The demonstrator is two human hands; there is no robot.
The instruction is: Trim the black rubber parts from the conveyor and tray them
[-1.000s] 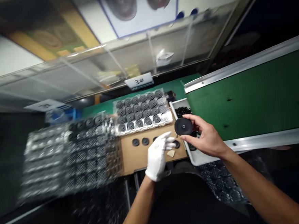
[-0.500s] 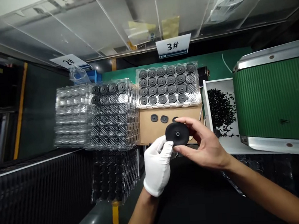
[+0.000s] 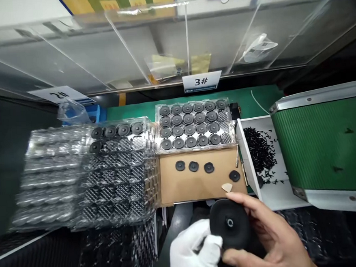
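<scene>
A black rubber disc (image 3: 230,223) with a metal-ringed centre hole sits close to me at the bottom of the view. My right hand (image 3: 266,239), bare, grips it between thumb and fingers. My left hand (image 3: 192,250), in a white fabric glove, presses against the disc's lower left edge. Beyond my hands, several smaller black discs (image 3: 193,166) lie on a brown cardboard sheet (image 3: 200,191), beside a small tan triangular piece (image 3: 227,188). A clear plastic tray (image 3: 229,124) holds rows of black discs.
A stack of clear blister trays (image 3: 89,174) stands left of the cardboard, with more trays (image 3: 116,251) below. To the right, a white bin (image 3: 280,195) holds loose black parts beside a green conveyor belt (image 3: 322,148). Labels 3# (image 3: 202,81) and 2# (image 3: 56,94) hang behind a clear plastic panel (image 3: 69,55).
The disc and both hands have dropped lower in the view and come nearer to me. The view has swung, showing the cardboard sheet and tray fully. My right hand keeps its grip.
</scene>
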